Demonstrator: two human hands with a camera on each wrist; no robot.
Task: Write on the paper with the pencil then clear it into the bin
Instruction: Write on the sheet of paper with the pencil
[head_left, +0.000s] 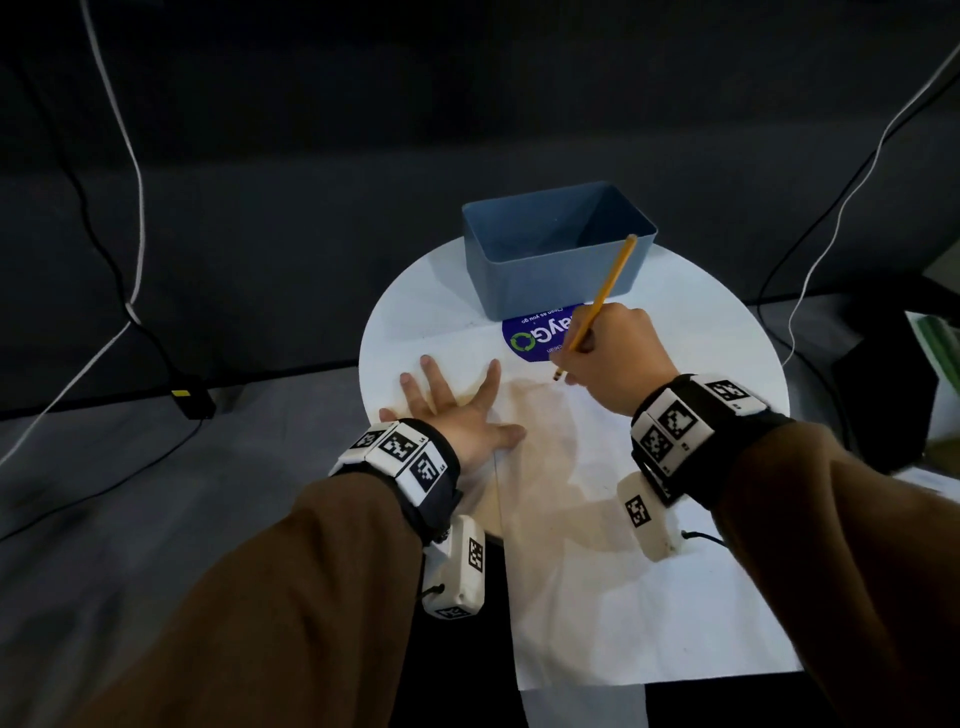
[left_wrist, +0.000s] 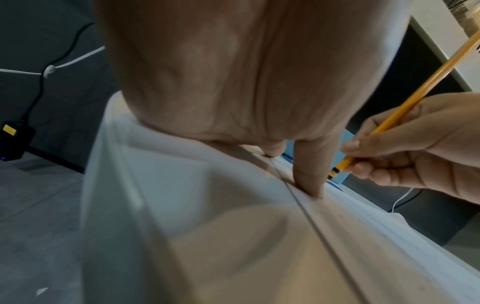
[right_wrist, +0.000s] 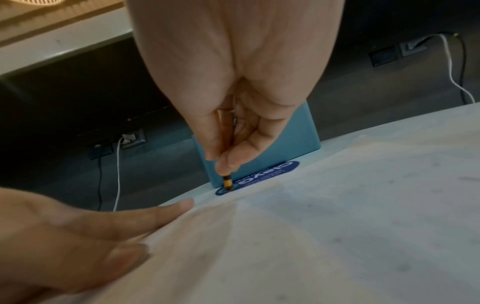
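Behind the paper (head_left: 623, 571), an empty-looking blue bin (head_left: 556, 249); right hand (head_left: 618, 358) fingers clamped on pencil (head_left: 605, 293), left hand (head_left: 457, 410) fingers splayed flat.

White sheet of paper (head_left: 623, 561) lying flat, near corner hanging past the edge; yellow pencil (head_left: 602, 296) tilted, dark tip down at the paper's far edge, upper end leaning toward an open, empty blue rectangular bin (head_left: 550, 275) standing upright just beyond the paper.

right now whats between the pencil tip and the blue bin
In the head view, only the round purple sticker on the white table lies between the pencil tip and the blue bin; the right wrist view agrees.
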